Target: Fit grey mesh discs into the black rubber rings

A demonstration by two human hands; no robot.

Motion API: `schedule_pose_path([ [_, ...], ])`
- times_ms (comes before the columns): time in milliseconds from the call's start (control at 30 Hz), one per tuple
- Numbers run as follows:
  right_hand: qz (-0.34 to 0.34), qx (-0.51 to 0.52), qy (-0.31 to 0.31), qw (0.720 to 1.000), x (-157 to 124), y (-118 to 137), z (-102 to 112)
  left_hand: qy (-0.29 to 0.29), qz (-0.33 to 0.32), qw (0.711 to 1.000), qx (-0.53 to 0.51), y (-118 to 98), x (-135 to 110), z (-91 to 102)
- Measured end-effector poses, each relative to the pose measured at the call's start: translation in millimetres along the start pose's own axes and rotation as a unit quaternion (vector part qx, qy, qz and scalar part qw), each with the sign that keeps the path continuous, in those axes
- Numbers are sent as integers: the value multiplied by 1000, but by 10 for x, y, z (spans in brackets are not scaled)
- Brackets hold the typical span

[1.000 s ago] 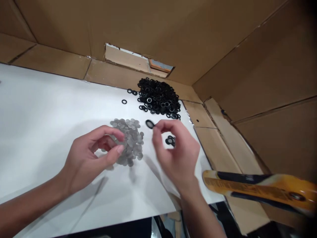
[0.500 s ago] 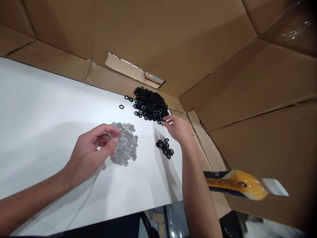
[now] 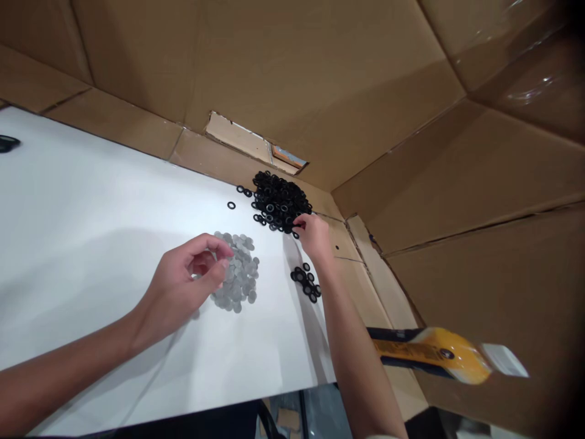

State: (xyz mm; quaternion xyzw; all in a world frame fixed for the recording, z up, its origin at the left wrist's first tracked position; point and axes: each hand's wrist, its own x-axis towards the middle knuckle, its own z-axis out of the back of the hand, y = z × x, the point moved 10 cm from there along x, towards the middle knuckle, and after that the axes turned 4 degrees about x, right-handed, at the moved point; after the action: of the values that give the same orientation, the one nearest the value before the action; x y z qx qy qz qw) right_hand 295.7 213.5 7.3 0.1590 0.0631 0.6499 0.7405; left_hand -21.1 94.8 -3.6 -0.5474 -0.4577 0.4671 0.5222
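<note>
My left hand (image 3: 185, 283) hovers over the near left edge of a pile of small grey discs (image 3: 237, 273) on the white table (image 3: 91, 207). Its thumb and forefinger are pinched together, and whether a disc sits between them is too small to see. My right hand (image 3: 313, 235) reaches out to the near right edge of a big heap of black rubber rings (image 3: 278, 201). Its fingertips are closed at the heap, touching the rings. A small cluster of black rings (image 3: 306, 281) lies just by my right wrist.
Cardboard walls (image 3: 320, 79) enclose the table at the back and right. A few loose black rings (image 3: 231, 205) lie left of the heap. A yellow and black tool (image 3: 434, 352) lies at the lower right. A dark object (image 3: 8, 143) sits at the far left edge.
My right hand let go of a black ring near the small cluster and stretched out to the big black heap. My left hand stayed pinched over the grey discs. The view shifted.
</note>
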Motion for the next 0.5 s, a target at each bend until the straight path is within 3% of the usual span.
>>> schedule_pose_path([
  [100, -5, 68, -40, 997, -134, 125, 201, 5, 17, 1000, 16, 27, 27, -4],
  [167, 8, 133, -47, 990, -329, 347, 263, 9, 47, 998, 33, 73, 52, -3],
  [300, 64, 276, 56, 958, -859, 1051, 61, 43, 83, 995, 39, 100, 103, -53],
  [333, 72, 314, 87, 943, -976, 1207, -4, 48, 81, 995, 38, 88, 116, -61],
  [367, 62, 390, 124, 910, -1070, 1321, -74, 50, 78, 995, 38, 76, 129, -63],
  [433, 37, 467, 161, 869, -1163, 1423, -151, 52, 69, 995, 45, 63, 150, -65],
  [467, 29, 477, 169, 862, -1169, 1422, -169, 52, 65, 995, 49, 64, 159, -61],
  [500, 30, 456, 172, 873, -1155, 1397, -178, 45, 62, 996, 54, 70, 167, -45],
])
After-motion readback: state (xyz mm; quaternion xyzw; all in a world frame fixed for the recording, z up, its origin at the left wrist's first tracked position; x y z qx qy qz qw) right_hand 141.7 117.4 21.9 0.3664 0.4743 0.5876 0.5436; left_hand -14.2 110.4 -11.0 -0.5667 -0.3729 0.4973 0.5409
